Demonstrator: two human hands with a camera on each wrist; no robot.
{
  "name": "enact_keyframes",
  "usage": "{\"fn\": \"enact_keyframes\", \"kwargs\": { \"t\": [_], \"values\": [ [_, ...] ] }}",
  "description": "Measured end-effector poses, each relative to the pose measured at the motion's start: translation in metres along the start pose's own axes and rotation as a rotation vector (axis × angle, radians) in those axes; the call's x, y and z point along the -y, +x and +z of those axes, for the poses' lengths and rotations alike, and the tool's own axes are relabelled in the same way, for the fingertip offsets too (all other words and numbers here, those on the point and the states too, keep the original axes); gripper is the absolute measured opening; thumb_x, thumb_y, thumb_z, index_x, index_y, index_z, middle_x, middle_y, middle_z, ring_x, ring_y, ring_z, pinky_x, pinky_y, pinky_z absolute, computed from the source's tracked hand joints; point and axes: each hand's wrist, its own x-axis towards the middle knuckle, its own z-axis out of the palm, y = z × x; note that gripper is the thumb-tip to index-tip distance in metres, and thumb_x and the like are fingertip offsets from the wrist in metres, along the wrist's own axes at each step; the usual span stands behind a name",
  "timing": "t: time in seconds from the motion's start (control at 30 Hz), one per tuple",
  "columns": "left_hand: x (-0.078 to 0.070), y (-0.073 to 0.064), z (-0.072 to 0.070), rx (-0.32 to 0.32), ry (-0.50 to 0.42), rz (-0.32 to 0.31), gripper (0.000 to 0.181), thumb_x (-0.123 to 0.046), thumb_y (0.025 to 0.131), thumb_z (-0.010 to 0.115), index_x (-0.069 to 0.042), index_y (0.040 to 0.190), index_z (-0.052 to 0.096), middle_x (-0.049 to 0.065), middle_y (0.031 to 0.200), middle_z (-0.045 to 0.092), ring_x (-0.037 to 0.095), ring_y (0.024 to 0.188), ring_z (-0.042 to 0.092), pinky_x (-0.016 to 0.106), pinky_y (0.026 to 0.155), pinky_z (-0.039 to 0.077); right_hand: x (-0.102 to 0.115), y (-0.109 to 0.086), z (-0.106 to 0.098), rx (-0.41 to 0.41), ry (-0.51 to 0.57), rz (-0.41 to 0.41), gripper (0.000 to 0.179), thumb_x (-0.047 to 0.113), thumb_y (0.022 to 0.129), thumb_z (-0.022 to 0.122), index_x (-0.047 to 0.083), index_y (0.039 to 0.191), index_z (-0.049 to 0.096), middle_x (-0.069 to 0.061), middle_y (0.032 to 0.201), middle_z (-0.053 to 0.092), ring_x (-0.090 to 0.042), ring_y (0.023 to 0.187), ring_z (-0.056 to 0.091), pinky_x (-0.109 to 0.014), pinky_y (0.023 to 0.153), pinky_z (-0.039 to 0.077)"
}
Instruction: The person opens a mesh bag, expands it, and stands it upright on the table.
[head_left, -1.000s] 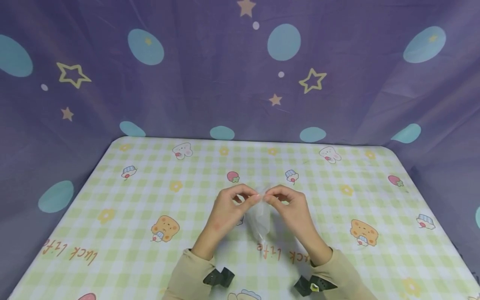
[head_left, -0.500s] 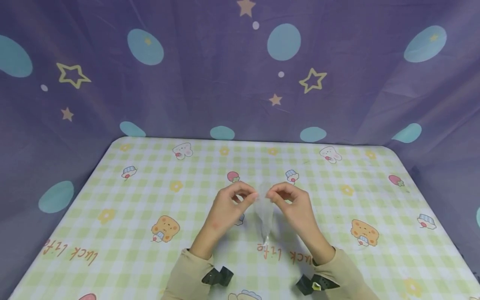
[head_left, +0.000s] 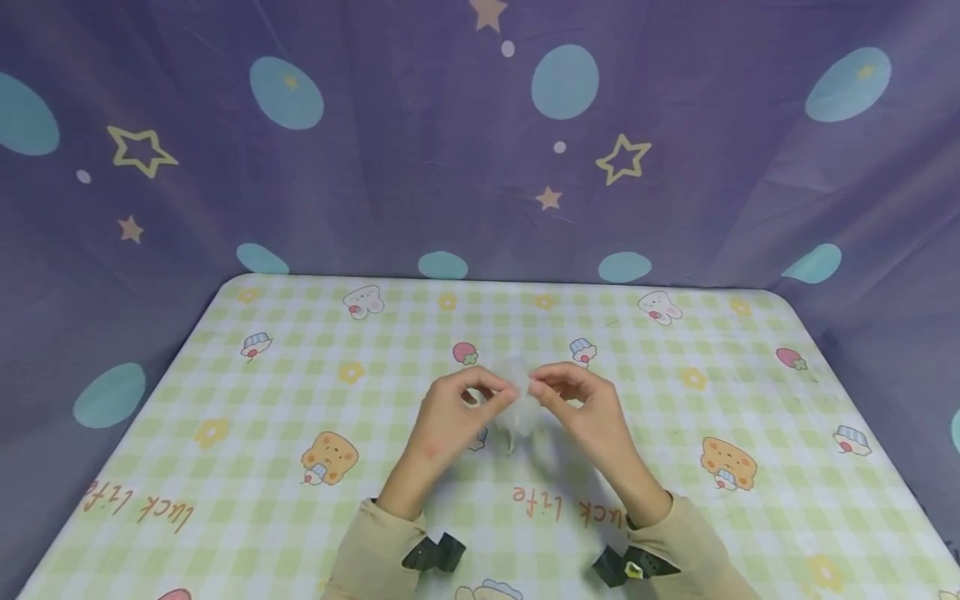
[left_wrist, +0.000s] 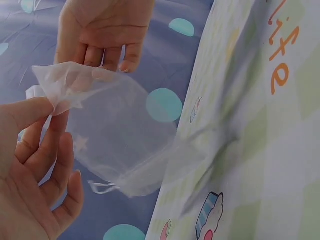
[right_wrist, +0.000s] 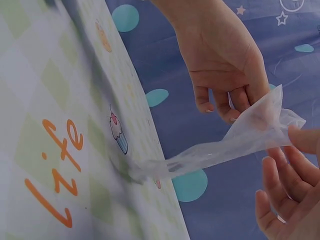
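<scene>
A thin, see-through plastic bag (left_wrist: 127, 130) hangs between my two hands above the table. My left hand (head_left: 453, 417) pinches its upper edge between thumb and forefinger. Close beside it, my right hand (head_left: 588, 417) pinches the same edge from the other side. In the left wrist view the bag's body spreads out below the fingers, and a small twisted strip sticks out at its lower end. From the right wrist view the bag (right_wrist: 200, 155) looks narrow and creased, trailing toward the table. Nothing shows inside it.
The table (head_left: 300, 533) has a green-and-white checked cover printed with cartoon figures and lettering. Behind it hangs a purple curtain (head_left: 450, 167) with stars and blue dots. Black wrist devices (head_left: 435, 552) sit at both sleeves.
The bag's lower end, which hung down toward the lettering, has swung up and away and looks shorter now. My hands drew slightly apart, then nearer again, both still pinching the edge.
</scene>
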Motion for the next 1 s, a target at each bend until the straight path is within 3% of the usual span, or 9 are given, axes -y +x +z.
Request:
{"fn": "enact_keyframes", "kwargs": {
  "t": [0.13,0.3,0.5,0.67,0.87,1.0],
  "values": [
    [-0.0007,-0.0007,0.0004,-0.008,-0.006,-0.016,0.006,-0.026,0.087,0.078,-0.022,0.088,0.073,-0.014,0.082,0.069,0.006,0.078,0.062,0.039,0.079,0.05,0.0016,-0.0011,0.0003,0.022,-0.033,0.002,0.011,0.013,0.09,0.074,0.006,0.098,0.076,-0.002,0.089,0.072,-0.012,0.079,0.065,-0.026,0.076,0.051],
    [-0.0004,-0.0001,0.0009,-0.024,-0.022,-0.005,0.015,-0.024,0.084,0.081,-0.018,0.095,0.074,-0.01,0.08,0.063,0.009,0.082,0.059,0.037,0.078,0.049,0.0018,-0.0005,-0.0012,-0.02,-0.045,-0.048,0.004,0.012,0.087,0.077,0.009,0.086,0.076,0.0,0.086,0.073,-0.012,0.077,0.064,-0.025,0.074,0.051],
    [0.0011,0.0003,0.002,-0.021,-0.01,0.023,0.02,-0.027,0.086,0.079,-0.02,0.104,0.076,-0.011,0.086,0.063,0.009,0.086,0.059,0.036,0.078,0.049,-0.0005,-0.001,-0.003,-0.047,-0.03,-0.035,0.009,0.007,0.083,0.08,0.007,0.079,0.072,-0.003,0.083,0.072,-0.011,0.075,0.063,-0.024,0.072,0.051],
    [0.0006,0.0002,0.0012,-0.045,0.016,0.027,0.014,-0.034,0.089,0.075,-0.024,0.1,0.078,-0.015,0.095,0.069,0.007,0.088,0.061,0.038,0.08,0.05,-0.0002,-0.0013,-0.0022,-0.013,-0.033,-0.034,0.008,0.008,0.082,0.08,0.008,0.081,0.072,-0.001,0.08,0.071,-0.012,0.074,0.064,-0.026,0.072,0.051],
    [-0.0004,-0.001,0.0001,-0.063,-0.001,-0.008,0.01,-0.031,0.088,0.076,-0.022,0.093,0.079,-0.013,0.089,0.072,0.007,0.084,0.062,0.039,0.083,0.049,0.002,-0.0027,-0.0013,0.035,-0.069,-0.002,0.01,0.016,0.088,0.077,0.01,0.096,0.076,0.004,0.088,0.073,-0.012,0.079,0.064,-0.028,0.075,0.051],
    [-0.002,-0.0011,0.0001,-0.059,-0.013,-0.023,0.007,-0.03,0.087,0.078,-0.024,0.091,0.078,-0.016,0.086,0.072,0.005,0.083,0.062,0.038,0.082,0.049,0.0037,-0.0033,-0.0015,0.028,-0.07,0.016,0.009,0.017,0.09,0.075,0.01,0.095,0.078,0.004,0.087,0.074,-0.013,0.08,0.064,-0.028,0.078,0.05]
  ]
}}
